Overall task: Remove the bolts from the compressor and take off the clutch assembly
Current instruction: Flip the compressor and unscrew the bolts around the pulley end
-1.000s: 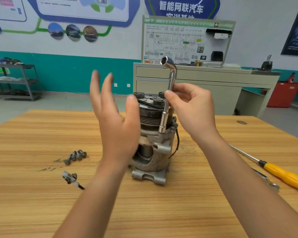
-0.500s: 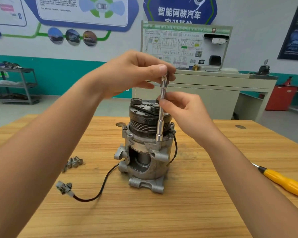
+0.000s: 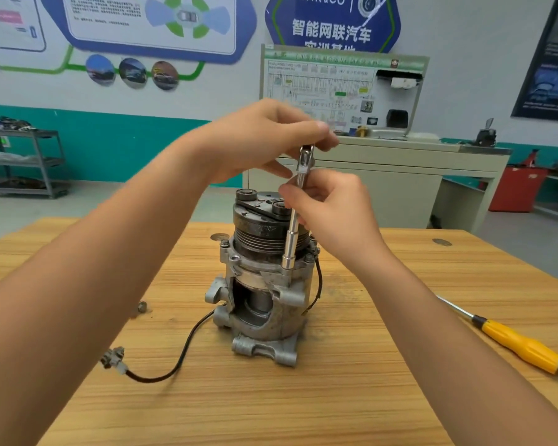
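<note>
Shows the compressor (image 3: 264, 294) standing upright on its mounting lugs about mid-worktop (image 3: 335, 397), somewhat toward the far edge, with the clutch assembly (image 3: 261, 217) on top and not yet lifted off. Shows the L-shaped socket wrench (image 3: 292, 239) set vertical, socket down on the front flange; cannot tell the bolt head beneath, hidden inside the socket.

Clenches the left grip (image 3: 271, 140) round the bent upper end of the wrench and pinches the shaft at mid-height with the right grip (image 3: 335, 214), just beside the clutch plate.

Step in hand, as judged: backing out a flange bolt.
- Keep the shaft in line with the bolt.
- Press down lightly so the socket stays fully seated.
- Steady with the right grip while turning from the top.
- Guard against the unclamped body twisting or tipping.
- Expect at least two more flange bolts, one left (image 3: 225, 243) and one right (image 3: 309, 258).

Room for moving:
- Trails a black cable (image 3: 181, 358) from the base toward the left edge, ending in a connector (image 3: 113, 362).
- Places a loose bolt (image 3: 141, 306) left of the base, beside the left forearm.
- Places a yellow-handled screwdriver (image 3: 522, 347) near the right edge, well apart.
- Leaves the wrench's upper end free to swing, with nothing standing at that height.
</note>
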Demonstrator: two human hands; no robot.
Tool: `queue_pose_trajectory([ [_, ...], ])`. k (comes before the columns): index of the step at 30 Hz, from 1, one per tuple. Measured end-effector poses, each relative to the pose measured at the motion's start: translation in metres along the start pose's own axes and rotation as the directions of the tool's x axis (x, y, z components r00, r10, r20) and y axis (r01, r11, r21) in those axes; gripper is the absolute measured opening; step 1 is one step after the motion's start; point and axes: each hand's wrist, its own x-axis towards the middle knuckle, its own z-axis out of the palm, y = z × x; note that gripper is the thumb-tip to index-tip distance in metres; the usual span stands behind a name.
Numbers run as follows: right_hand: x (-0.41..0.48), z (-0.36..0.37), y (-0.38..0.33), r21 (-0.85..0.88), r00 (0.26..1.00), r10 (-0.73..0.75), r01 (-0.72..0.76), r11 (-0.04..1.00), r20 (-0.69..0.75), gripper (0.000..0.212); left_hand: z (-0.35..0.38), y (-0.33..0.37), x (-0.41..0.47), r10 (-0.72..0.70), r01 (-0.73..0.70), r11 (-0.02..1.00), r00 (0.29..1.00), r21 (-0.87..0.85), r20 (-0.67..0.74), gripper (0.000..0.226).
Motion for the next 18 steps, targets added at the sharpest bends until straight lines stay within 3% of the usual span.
queue_pose_trajectory([
  [2, 0.002, 0.0, -0.002, -0.028, 0.998, -0.018, 0.02, 0.999, 0.062, 0.018, -0.011, -0.002, -0.003, 0.026, -0.025, 0.998, 0.999, 0.06, -0.02, 0.015],
  [4, 0.004, -0.001, -0.003, -0.052, 0.997, -0.035, 0.038, 0.998, 0.067, 0.018, -0.012, -0.002, 0.0, 0.07, -0.042, 0.979, 0.988, 0.2, -0.138, 0.012],
  [7, 0.002, 0.0, 0.001, -0.088, 0.998, -0.058, 0.058, 0.994, -0.003, 0.007, -0.001, -0.001, 0.003, 0.196, -0.052, 0.872, 0.948, 0.487, -0.249, 0.027],
  [9, 0.0, 0.002, 0.005, -0.101, 0.996, -0.075, 0.07, 0.992, -0.053, 0.011, 0.005, 0.0, 0.001, 0.21, -0.048, 0.822, 0.952, 0.568, -0.224, 0.032],
  [11, 0.0, 0.002, 0.008, -0.065, 0.996, -0.062, 0.058, 0.996, -0.068, 0.014, 0.005, 0.003, -0.003, 0.149, -0.07, 0.89, 0.979, 0.45, -0.141, 0.031],
  [13, 0.0, 0.0, 0.01, 0.037, 0.999, -0.034, 0.035, 0.999, -0.029, 0.015, 0.001, 0.006, -0.01, 0.082, -0.077, 0.993, 0.995, 0.095, -0.051, 0.03],
  [15, 0.0, -0.002, 0.009, 0.118, 0.999, -0.024, 0.019, 0.993, 0.045, 0.023, -0.007, 0.004, -0.015, 0.085, -0.07, 0.978, 0.994, -0.198, 0.068, 0.032],
  [18, 0.0, -0.002, 0.006, 0.194, 0.991, -0.02, -0.006, 0.981, 0.132, 0.025, -0.018, 0.0, -0.019, 0.106, -0.065, 0.966, 0.982, -0.25, 0.158, 0.024],
])
